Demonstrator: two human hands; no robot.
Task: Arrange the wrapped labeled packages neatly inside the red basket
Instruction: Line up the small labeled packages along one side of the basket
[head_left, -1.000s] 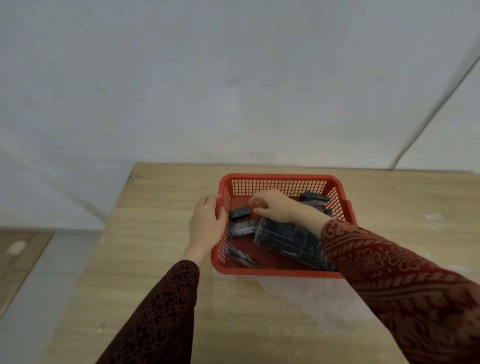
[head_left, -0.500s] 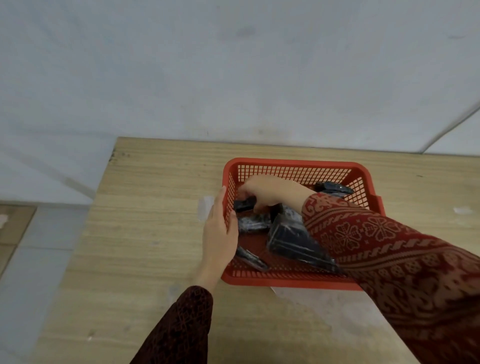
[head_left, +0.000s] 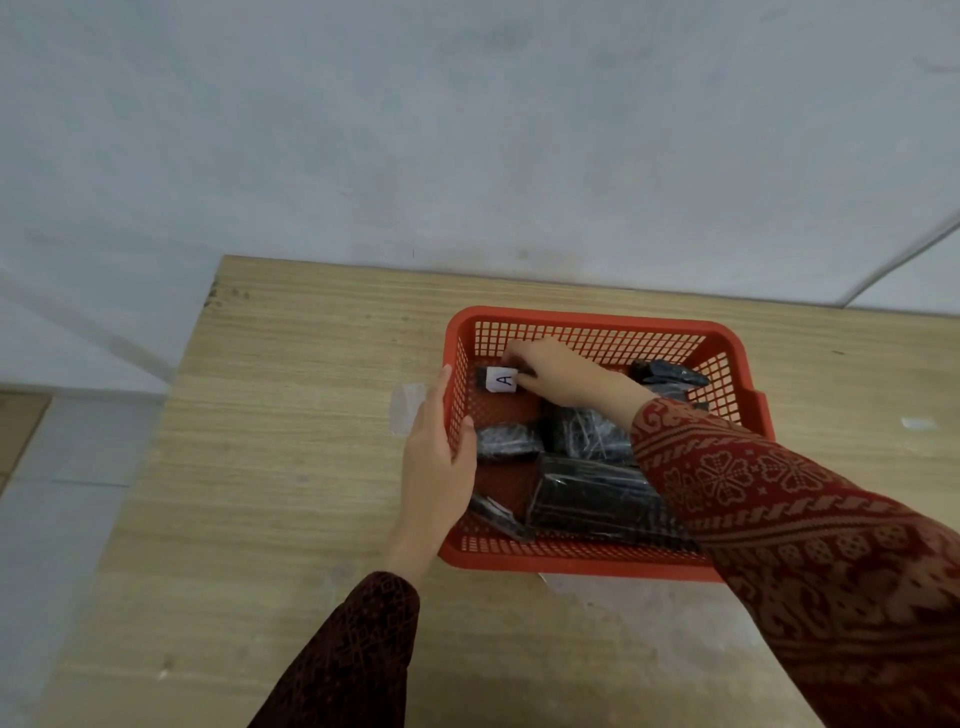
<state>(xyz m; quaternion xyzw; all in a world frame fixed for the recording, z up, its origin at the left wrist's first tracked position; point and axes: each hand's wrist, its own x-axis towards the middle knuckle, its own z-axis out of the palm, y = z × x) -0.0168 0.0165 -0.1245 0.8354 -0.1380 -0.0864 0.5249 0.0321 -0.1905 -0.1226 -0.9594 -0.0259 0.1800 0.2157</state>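
A red mesh basket (head_left: 597, 325) sits on the wooden table and holds several black wrapped packages. My right hand (head_left: 563, 371) reaches into the far left corner and grips a small package with a white label marked A (head_left: 500, 378). My left hand (head_left: 436, 462) clasps the basket's left wall, thumb inside. A big package (head_left: 592, 499) lies at the front, two mid-sized ones (head_left: 506, 441) (head_left: 587, 434) in the middle, a thin one (head_left: 498, 514) at the front left. Another package (head_left: 667, 373) rests at the far right.
The wooden table (head_left: 291, 467) ends at a pale wall behind the basket and drops off on the left to a tiled floor (head_left: 62, 493). A strip of clear tape (head_left: 408, 408) lies left of the basket. A pale worn patch (head_left: 649, 618) marks the tabletop in front.
My right hand has carried the small package to the basket's far left corner and turned its A label upward. My left hand slid along the left wall toward me. The camera tilted downward.
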